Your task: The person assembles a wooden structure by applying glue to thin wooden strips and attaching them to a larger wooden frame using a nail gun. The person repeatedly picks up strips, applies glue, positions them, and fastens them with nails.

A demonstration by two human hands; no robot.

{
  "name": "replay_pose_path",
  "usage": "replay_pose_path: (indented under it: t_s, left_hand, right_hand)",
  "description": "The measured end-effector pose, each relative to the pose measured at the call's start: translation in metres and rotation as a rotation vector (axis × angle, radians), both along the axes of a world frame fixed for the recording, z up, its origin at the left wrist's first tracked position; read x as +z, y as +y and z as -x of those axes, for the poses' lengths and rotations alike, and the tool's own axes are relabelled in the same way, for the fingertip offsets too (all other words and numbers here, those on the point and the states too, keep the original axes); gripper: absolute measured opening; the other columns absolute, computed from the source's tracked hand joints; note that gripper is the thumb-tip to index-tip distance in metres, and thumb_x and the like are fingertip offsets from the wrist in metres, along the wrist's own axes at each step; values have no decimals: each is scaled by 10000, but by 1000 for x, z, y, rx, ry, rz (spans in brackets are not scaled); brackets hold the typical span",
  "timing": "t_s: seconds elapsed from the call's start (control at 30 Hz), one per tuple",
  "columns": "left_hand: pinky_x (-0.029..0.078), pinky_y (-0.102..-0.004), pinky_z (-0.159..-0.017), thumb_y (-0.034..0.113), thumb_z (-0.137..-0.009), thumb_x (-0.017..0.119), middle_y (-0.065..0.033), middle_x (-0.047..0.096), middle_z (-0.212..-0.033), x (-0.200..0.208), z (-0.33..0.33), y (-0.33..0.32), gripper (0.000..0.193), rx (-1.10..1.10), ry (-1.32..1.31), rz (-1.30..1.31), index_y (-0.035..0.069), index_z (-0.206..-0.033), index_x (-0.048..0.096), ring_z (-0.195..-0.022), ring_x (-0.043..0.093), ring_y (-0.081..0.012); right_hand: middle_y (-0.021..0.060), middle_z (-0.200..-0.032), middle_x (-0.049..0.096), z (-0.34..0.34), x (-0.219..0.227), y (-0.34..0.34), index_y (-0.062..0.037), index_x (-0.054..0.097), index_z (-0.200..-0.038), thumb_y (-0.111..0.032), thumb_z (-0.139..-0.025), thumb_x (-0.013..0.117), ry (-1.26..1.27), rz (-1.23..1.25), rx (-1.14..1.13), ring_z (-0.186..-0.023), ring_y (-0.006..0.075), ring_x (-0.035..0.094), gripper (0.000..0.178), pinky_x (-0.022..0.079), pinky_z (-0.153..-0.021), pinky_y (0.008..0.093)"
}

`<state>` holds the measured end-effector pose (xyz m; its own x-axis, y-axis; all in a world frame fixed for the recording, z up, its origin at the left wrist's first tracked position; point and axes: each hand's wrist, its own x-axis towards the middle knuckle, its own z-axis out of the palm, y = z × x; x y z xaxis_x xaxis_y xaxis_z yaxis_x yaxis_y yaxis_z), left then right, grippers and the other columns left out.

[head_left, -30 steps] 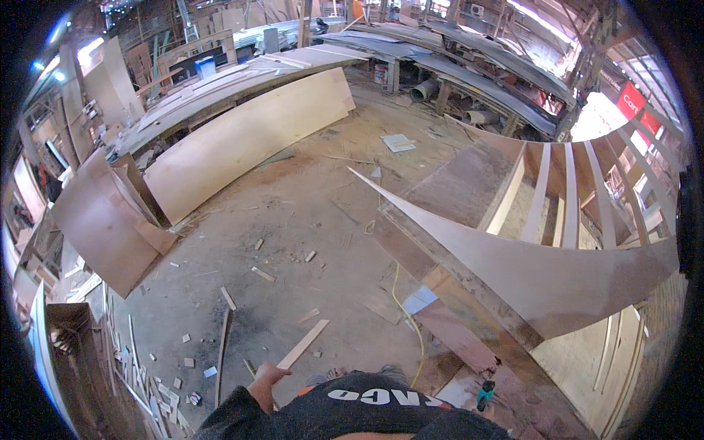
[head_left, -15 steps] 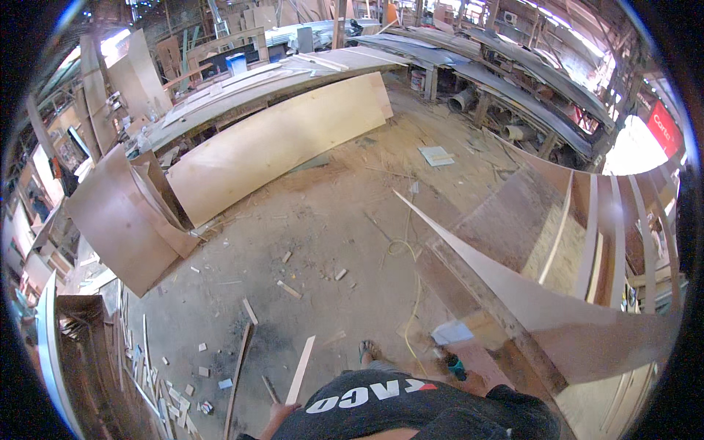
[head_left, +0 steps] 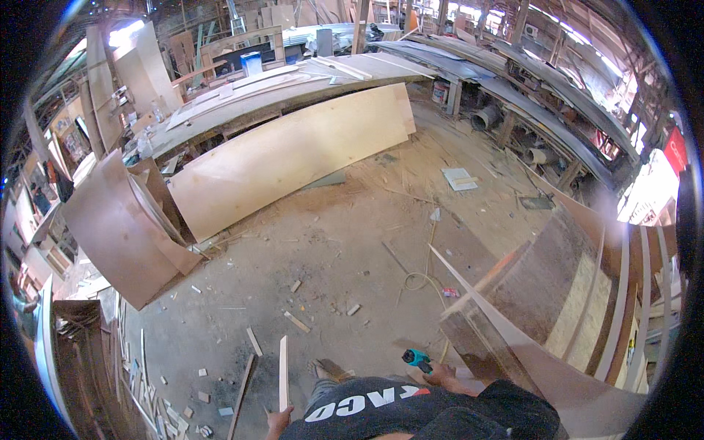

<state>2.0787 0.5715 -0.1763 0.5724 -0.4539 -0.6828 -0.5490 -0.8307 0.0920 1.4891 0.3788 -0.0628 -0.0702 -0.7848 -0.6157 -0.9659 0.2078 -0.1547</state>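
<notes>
My left hand (head_left: 278, 422), at the lower edge, is closed round the bottom end of a narrow pale wood strip (head_left: 284, 372) that points away from me. To the right, in front of my dark shirt, my right hand (head_left: 441, 375) grips a teal and black handheld power tool (head_left: 416, 358). Its front end points to the left, and its exact kind is too small to make out. Beside my right arm stands a large curved wooden panel frame (head_left: 506, 323) with several ribs (head_left: 623, 293) on its far right side.
A long pale plywood sheet (head_left: 301, 161) leans against a low workbench (head_left: 220, 110). At the left stands a curved brown panel (head_left: 121, 227). Wood offcuts (head_left: 172, 418) and a long strip (head_left: 240, 396) litter the floor. A yellow hose (head_left: 419, 281) lies curled near the frame. Sheets (head_left: 513, 95) are stacked at the far right.
The power tool in my right hand has come up and left, away from the frame. The strip in my left hand has swung to stand straighter in view. The whole view has shifted slightly.
</notes>
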Motion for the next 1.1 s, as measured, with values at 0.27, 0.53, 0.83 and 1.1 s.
replay_pose_path:
  t_s: [0.27, 0.53, 0.83, 1.1]
  left_hand:
    - [583, -454, -800, 719, -817, 695, -199, 770, -885, -1, -93, -152, 703, -55, -34, 243, 23, -875, 781, -836, 757, -397]
    - [570, -467, -842, 698, -755, 775, -214, 778, -914, 30, -152, -327, 748, 20, 144, 74, -25, -947, 799, -916, 763, -369]
    - [550, -486, -792, 659, -815, 757, -247, 750, -912, 6, -129, -574, 673, -351, 182, 236, 4, -968, 789, -910, 738, -370]
    - [489, -471, -688, 598, -820, 799, -212, 660, -771, 16, -91, -806, 615, -452, 26, 402, -9, -835, 707, -755, 636, -336]
  right_hand:
    - [219, -1182, 738, -39, -50, -105, -138, 696, -1293, -566, -817, 727, -170, -67, -90, -1126, 405, 702, 641, 550, -938, 522]
    - [224, -1176, 738, -73, -27, -253, -131, 703, -1277, -562, -818, 725, -146, -25, -256, -1120, 408, 702, 630, 550, -933, 523]
    - [230, -1169, 737, -77, -101, -408, -122, 711, -1259, -558, -819, 723, -212, -6, -389, -1113, 412, 701, 619, 550, -927, 524]
    - [241, -1166, 731, -96, -31, -574, -108, 709, -1237, -487, -827, 717, -209, 125, -732, -1107, 432, 691, 559, 541, -941, 534]
